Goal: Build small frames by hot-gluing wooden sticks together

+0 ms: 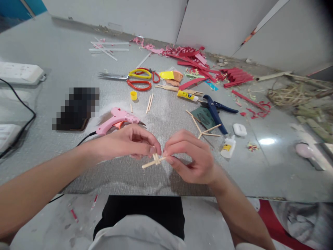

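Observation:
Near the table's front edge, my left hand (pixel 142 142) and my right hand (pixel 191 156) meet over a small piece of joined wooden sticks (pixel 151 164). My left thumb and fingers pinch its upper end, while my right fingertips pinch its right end. One stick points down to the left, and short pieces cross it near the middle. My fingers hide part of the joint. Just behind my left hand lies a pink hot glue gun (pixel 117 119), nozzle pointing right. Beyond my right hand rests a separate frame of joined sticks (pixel 201 133).
Around the hands lie red-and-yellow-handled scissors (pixel 132 78), a glue stick (pixel 187 95), blue cutters (pixel 214 107), a white glue bottle (pixel 228 147) and a dark phone (pixel 76 109). Red paper strips (pixel 192 62) are heaped at the back; power strips (pixel 22 73) stand left.

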`<state>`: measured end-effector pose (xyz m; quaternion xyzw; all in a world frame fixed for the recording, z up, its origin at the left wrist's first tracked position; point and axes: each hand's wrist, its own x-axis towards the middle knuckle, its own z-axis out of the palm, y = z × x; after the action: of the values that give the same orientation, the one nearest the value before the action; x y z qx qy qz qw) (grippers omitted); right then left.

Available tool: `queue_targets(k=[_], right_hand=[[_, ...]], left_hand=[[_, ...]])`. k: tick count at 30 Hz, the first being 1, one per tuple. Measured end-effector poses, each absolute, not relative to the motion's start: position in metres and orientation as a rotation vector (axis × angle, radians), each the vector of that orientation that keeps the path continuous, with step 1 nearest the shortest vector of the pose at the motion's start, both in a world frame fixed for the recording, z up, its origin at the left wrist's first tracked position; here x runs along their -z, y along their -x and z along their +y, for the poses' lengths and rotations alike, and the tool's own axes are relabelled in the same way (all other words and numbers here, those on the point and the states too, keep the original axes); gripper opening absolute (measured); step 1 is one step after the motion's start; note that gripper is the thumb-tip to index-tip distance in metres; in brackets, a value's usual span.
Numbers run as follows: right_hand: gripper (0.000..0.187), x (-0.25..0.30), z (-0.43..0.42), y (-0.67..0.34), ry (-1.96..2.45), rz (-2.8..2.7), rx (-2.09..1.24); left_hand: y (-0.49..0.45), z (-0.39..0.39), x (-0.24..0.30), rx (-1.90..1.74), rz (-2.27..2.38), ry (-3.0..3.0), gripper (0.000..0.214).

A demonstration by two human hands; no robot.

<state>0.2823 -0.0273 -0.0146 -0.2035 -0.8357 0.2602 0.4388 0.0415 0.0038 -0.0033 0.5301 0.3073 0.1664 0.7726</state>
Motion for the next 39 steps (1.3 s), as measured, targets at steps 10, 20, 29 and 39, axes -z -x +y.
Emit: queue_targets(k=[10, 20, 29, 39], right_hand=[[0.009, 0.015, -0.027, -0.282, 0.535, -2.076, -0.638], [0.026, 0.013, -0.024, -0.29, 0.857, -1.938, -0.703], [0.022, 0.021, -0.005, -0.293, 1.131, -1.86, -1.024], [0.016, 0.02, -0.004, -0.291, 1.115, -1.878, -0.971]], left_hand=[[-0.043, 0.004, 0.004, -0.367, 0.693, -1.147, 0.007], [-0.05, 0.001, 0.007, -0.502, 0.791, -1.134, 0.015], [-0.057, -0.006, 0.022, -0.752, 1.105, -1.177, 0.026], [-0.058, -0.007, 0.02, -0.711, 1.121, -1.189, 0.024]])
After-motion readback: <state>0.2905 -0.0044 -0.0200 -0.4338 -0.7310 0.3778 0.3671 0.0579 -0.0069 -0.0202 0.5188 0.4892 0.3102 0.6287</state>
